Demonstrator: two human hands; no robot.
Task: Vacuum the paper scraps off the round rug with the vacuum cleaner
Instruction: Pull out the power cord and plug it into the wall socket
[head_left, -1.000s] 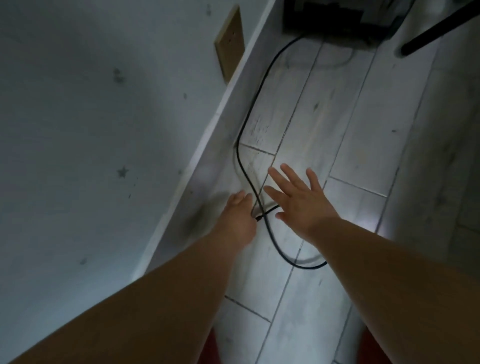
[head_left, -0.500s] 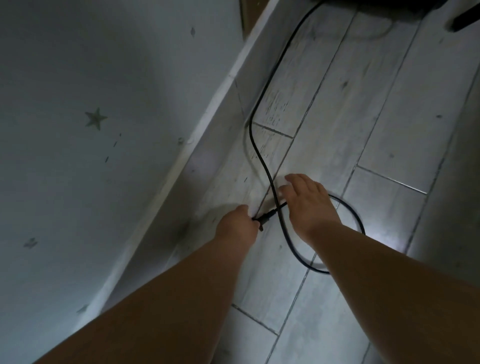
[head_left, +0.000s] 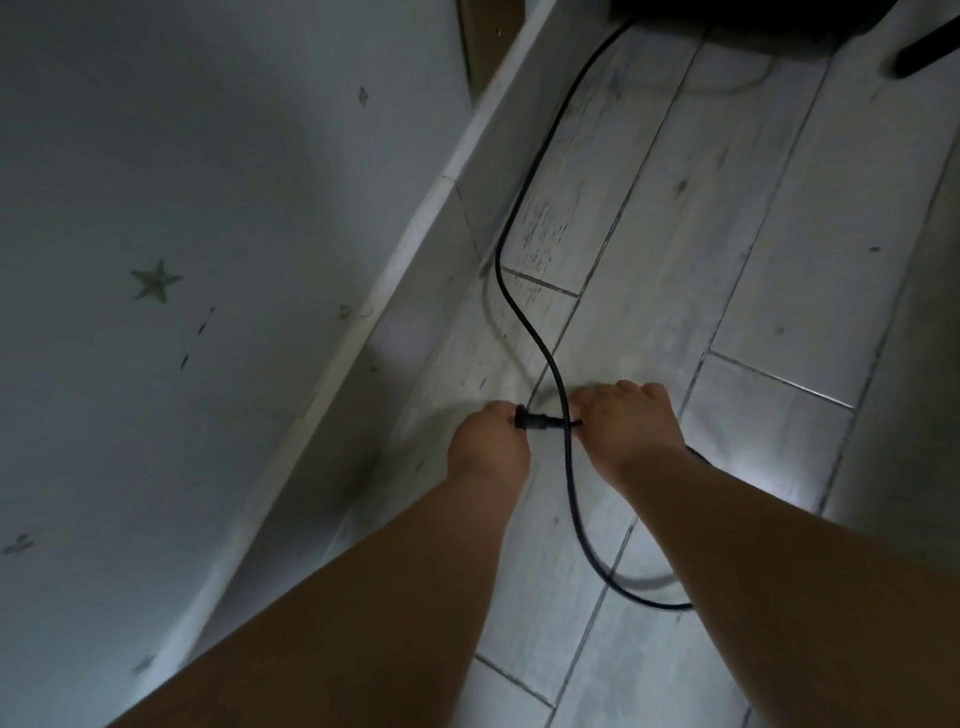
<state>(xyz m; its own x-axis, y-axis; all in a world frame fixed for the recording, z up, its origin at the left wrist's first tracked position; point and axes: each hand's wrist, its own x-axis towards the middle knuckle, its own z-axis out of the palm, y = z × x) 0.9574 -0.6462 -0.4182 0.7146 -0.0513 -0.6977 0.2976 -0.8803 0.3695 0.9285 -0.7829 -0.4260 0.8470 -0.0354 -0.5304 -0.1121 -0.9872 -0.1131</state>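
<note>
A black power cord (head_left: 524, 218) runs from a dark body at the top edge (head_left: 727, 15) along the pale plank floor and loops under my right arm. Its plug end (head_left: 527, 420) sits low on the floor. My left hand (head_left: 488, 447) is shut on the plug. My right hand (head_left: 631, 423) is closed over the cord just right of the plug, the two hands a short gap apart. Neither the round rug nor any paper scraps are in view.
A grey wall (head_left: 208, 208) with small star marks fills the left, edged by a white skirting board (head_left: 374, 322). A brown wooden piece (head_left: 488, 36) stands against the wall at the top. A black tube or leg (head_left: 930, 47) crosses the top right corner.
My right hand was open and spread above the cord; it has dropped and closed on the cord beside the plug. My left hand has kept its hold on the plug. The view shifted forward.
</note>
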